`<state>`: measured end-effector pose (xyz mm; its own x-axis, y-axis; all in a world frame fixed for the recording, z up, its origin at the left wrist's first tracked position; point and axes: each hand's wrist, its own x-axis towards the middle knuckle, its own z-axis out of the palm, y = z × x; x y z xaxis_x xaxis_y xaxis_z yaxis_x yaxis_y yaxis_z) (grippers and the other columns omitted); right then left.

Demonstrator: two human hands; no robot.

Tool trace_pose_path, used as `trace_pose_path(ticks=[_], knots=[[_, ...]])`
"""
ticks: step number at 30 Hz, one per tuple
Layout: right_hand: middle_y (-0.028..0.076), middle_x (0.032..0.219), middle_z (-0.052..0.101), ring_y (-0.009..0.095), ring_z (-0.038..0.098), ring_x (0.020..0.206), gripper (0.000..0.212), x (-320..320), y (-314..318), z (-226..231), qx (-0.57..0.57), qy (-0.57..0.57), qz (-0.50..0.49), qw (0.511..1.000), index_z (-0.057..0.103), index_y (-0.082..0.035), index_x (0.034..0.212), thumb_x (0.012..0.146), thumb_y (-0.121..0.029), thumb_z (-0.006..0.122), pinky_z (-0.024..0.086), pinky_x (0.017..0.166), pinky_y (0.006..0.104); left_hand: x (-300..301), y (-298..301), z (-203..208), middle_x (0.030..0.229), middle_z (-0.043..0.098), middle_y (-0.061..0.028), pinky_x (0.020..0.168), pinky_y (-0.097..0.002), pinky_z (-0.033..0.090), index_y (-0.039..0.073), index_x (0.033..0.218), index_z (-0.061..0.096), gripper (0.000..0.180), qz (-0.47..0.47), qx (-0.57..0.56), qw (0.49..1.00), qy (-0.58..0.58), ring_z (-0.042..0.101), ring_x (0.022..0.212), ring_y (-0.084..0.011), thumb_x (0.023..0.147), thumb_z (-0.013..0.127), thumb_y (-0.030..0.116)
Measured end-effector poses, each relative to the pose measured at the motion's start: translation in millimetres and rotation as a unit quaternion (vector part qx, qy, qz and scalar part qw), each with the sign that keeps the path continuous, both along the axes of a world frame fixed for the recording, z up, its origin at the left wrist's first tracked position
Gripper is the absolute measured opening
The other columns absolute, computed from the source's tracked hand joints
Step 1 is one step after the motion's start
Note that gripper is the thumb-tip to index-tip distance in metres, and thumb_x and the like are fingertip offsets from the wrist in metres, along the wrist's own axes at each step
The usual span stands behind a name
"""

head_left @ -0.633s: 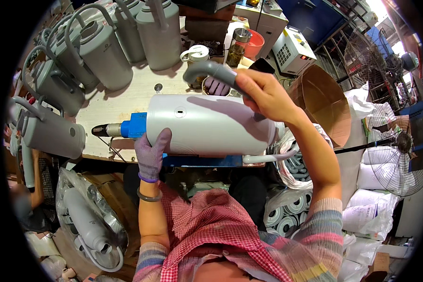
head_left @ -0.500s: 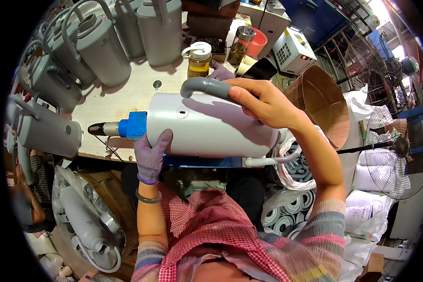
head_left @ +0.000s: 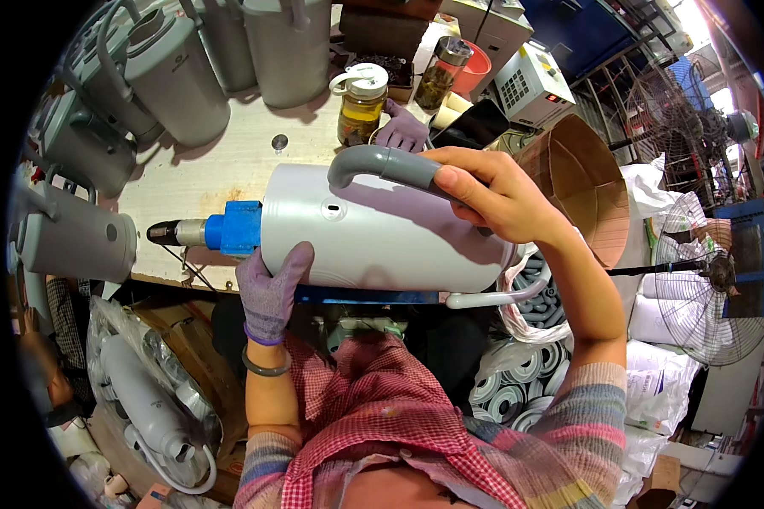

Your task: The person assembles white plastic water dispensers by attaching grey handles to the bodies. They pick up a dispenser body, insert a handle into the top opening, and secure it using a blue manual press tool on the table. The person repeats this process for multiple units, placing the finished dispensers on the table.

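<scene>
A large light-grey cylindrical can (head_left: 390, 229) lies on its side across the near edge of the table. My right hand (head_left: 505, 195), bare, wraps round the dark grey curved handle (head_left: 390, 164) along its upper side. At the can's left end my left hand (head_left: 273, 284), in a purple-grey glove, grips the rim with the thumb on the wall; its other fingers are mostly hidden. A blue block tool (head_left: 233, 227) with a metal and black tip sits against that end. A small oval fitting (head_left: 334, 209) shows in the wall. A pale curved tube (head_left: 501, 297) juts out at the right.
Several grey cans (head_left: 178, 85) stand at the back left. A jar with a white lid (head_left: 363, 102), a loose glove (head_left: 401, 131) and a phone-like dark slab (head_left: 477, 125) lie beyond. Bags of grey parts (head_left: 535, 288), a cardboard box (head_left: 590, 195) and a fan (head_left: 713, 271) are at the right.
The view has shifted slightly, so the loose glove shows more fully behind the can. Both hands keep their holds; my right hand sits slightly lower in view with the handle.
</scene>
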<state>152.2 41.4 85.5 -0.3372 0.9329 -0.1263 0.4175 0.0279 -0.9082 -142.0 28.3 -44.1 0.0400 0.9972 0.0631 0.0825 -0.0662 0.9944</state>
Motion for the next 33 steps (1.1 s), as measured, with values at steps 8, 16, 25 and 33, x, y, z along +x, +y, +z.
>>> trace_pose_path(ticks=[8, 16, 25, 33], knots=[[-0.004, 0.067, 0.049, 0.003, 0.044, 0.058, 0.038, -2, -4, -4, 0.030, -0.017, 0.017, 0.999, 0.062, -0.003, 0.122, 0.102, -0.034, 0.052, 0.034, 0.052, 0.0214, 3, -10, 2, 0.089, 0.072, -0.0055, 0.076, -0.0270, 0.051, -0.004, 0.102, 0.069, 0.037, -0.004, -0.004, 1.000, -0.030, 0.061, 0.082, -0.0091, 0.087, 0.078, 0.028], [0.027, 0.092, 0.065, 0.043, 0.064, 0.082, 0.056, -37, 9, 29, 0.162, -0.286, 0.082, 0.941, 0.056, -0.003, 0.125, 0.097, -0.051, 0.052, 0.049, 0.073, 0.0468, -19, -18, -2, 0.119, 0.064, -0.0114, 0.090, -0.0312, 0.050, -0.002, 0.131, 0.054, 0.040, 0.028, 0.123, 0.992, 0.024, 0.063, 0.102, -0.0208, 0.097, 0.061, 0.018], [0.006, 0.072, 0.056, 0.013, 0.049, 0.063, 0.039, 89, -58, 41, 0.129, -0.280, -0.118, 0.944, 0.060, 0.000, 0.122, 0.100, -0.032, 0.057, 0.041, 0.058, 0.0304, 21, 9, -56, 0.108, 0.066, -0.0235, 0.094, -0.0410, 0.048, 0.003, 0.114, 0.066, 0.041, -0.212, 0.073, 0.860, 0.457, 0.062, 0.104, -0.0361, 0.087, 0.066, 0.033], [-0.008, 0.064, 0.037, 0.001, 0.032, 0.056, 0.030, 141, -126, 5, 0.038, -0.129, -0.232, 0.963, 0.062, -0.002, 0.116, 0.101, -0.027, 0.057, 0.025, 0.048, 0.0208, 24, 26, -88, 0.089, 0.073, -0.0120, 0.080, -0.0405, 0.052, 0.008, 0.091, 0.075, 0.026, -0.144, 0.093, 0.933, 0.317, 0.068, 0.086, -0.0305, 0.088, 0.067, 0.033]])
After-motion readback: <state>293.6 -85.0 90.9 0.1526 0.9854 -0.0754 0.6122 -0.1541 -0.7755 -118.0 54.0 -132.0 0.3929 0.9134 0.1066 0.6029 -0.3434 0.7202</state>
